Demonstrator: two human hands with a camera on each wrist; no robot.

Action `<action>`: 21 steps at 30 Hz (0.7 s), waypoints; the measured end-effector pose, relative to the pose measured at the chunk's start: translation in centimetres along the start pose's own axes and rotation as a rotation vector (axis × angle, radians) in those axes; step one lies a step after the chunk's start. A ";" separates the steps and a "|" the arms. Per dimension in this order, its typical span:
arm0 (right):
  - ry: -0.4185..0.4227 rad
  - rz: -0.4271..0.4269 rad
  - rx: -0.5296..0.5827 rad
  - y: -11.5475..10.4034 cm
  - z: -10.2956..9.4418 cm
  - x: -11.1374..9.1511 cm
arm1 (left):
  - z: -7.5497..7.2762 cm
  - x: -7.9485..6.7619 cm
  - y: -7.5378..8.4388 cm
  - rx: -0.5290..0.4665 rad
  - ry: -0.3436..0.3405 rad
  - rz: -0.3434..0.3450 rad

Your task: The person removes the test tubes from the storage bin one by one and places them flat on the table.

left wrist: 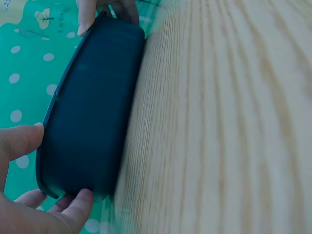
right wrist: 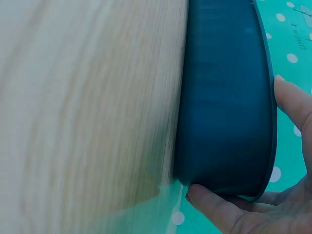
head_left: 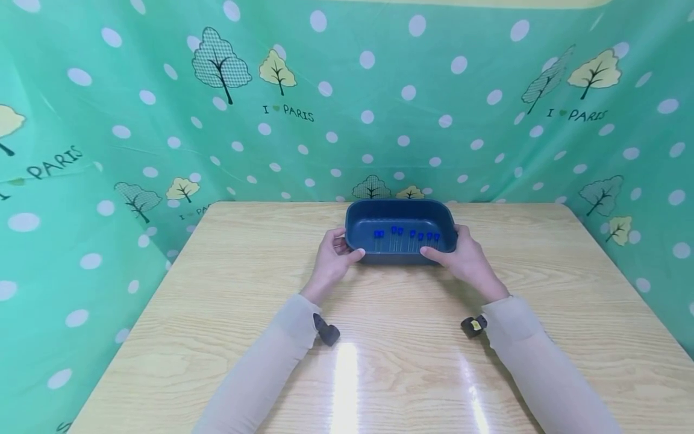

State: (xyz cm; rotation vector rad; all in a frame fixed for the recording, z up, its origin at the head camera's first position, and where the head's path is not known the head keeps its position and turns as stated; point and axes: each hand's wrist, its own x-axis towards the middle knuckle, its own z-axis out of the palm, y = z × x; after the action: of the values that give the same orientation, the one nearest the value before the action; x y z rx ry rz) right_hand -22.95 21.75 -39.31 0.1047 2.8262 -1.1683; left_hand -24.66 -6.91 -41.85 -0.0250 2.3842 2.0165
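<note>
A dark blue rectangular plastic tub (head_left: 396,258) with rounded corners is near the table's back edge, between both hands. Gripping its left end is my left hand (head_left: 332,260), thumb over the front rim and the other fingers around the side wall. My right hand (head_left: 465,259) holds the right end the same way, its thumb reaching over the front rim. Inside the tub lie several thin, clear sticks with small bright blue heads (head_left: 397,230), side by side; the front wall hides their lower ends. Both wrist views show the tub's smooth outer wall close against the tabletop.
The light wood table (head_left: 260,259) extends to both sides and in front of the tub. A green dotted curtain (head_left: 336,163) hangs right behind the table and along its sides. Small black devices (head_left: 328,331) are strapped at both wrists.
</note>
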 end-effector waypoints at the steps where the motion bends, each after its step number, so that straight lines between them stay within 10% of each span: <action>1: 0.001 -0.002 0.002 0.0 0.0 0.0 | 0.0 0.0 0.0 -0.001 0.001 -0.002; 21: 0.020 -0.028 0.018 -0.3 0.9 -0.1 | -0.6 -0.3 -0.5 -0.028 0.012 0.025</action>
State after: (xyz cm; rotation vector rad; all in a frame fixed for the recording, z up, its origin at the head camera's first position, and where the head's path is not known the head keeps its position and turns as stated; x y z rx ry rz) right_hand -22.87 20.84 -39.73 0.0791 2.8440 -1.2045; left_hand -24.36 -7.63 -42.28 -0.0070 2.3749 2.0669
